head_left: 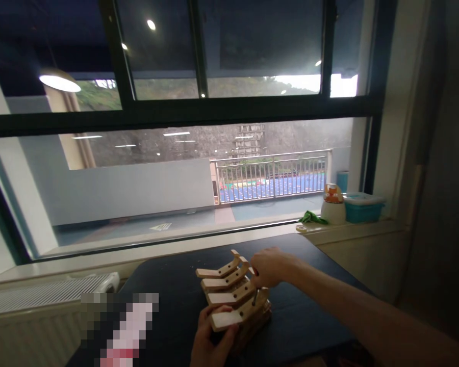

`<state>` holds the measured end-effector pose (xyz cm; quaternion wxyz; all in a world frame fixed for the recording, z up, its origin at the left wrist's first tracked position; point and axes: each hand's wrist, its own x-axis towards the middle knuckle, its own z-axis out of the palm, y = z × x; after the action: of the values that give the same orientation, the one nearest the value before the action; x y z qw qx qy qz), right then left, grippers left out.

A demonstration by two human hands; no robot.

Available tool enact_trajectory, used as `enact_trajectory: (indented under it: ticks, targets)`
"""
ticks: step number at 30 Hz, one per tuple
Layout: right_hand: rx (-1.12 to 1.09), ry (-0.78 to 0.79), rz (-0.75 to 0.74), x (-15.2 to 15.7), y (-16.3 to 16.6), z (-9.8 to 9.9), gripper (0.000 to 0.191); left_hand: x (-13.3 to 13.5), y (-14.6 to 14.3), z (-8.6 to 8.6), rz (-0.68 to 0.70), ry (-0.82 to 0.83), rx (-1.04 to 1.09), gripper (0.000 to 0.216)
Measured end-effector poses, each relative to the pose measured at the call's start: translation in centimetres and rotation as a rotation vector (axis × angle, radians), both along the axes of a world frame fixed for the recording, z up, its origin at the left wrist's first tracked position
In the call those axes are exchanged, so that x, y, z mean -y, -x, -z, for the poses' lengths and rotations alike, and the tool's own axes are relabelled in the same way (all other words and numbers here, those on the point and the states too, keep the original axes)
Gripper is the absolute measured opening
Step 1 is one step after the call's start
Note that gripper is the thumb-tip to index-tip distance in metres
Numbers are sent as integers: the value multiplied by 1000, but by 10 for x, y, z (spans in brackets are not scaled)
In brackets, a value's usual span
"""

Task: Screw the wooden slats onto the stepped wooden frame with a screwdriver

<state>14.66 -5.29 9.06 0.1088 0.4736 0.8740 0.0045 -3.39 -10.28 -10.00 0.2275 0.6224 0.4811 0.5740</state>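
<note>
Several bent wooden pieces shaped like coat hooks (235, 279) stand side by side on a layered wooden base (256, 323), each with dark holes or screw heads along it. My left hand (213, 339) grips the pale end of the nearest wooden hook (226, 320), thumb on one side and fingers on the other. Above it, my right hand (271, 267) is closed round a screwdriver, whose handle is mostly hidden in the fist. The screwdriver's thin shaft (256, 296) points down, its tip at a hole in that same nearest hook.
Everything rests on a dark table (168, 290) against a window sill (275, 233). On the sill stand a teal box (361, 210), a white container with an orange top (332, 210) and a green cloth (312, 217). A radiator (53, 295) is at left; a blurred-out patch covers the table's left.
</note>
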Motion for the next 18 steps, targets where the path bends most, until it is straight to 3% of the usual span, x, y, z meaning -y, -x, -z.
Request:
enact_trajectory:
  ticks: [9, 18]
  targets:
    - [-22, 30, -111, 1, -8, -11, 30, -8, 4, 11, -19, -105, -8, 24]
    - [-68, -14, -35, 4, -13, 4, 34, 0, 2, -3, 18, -3, 15, 26]
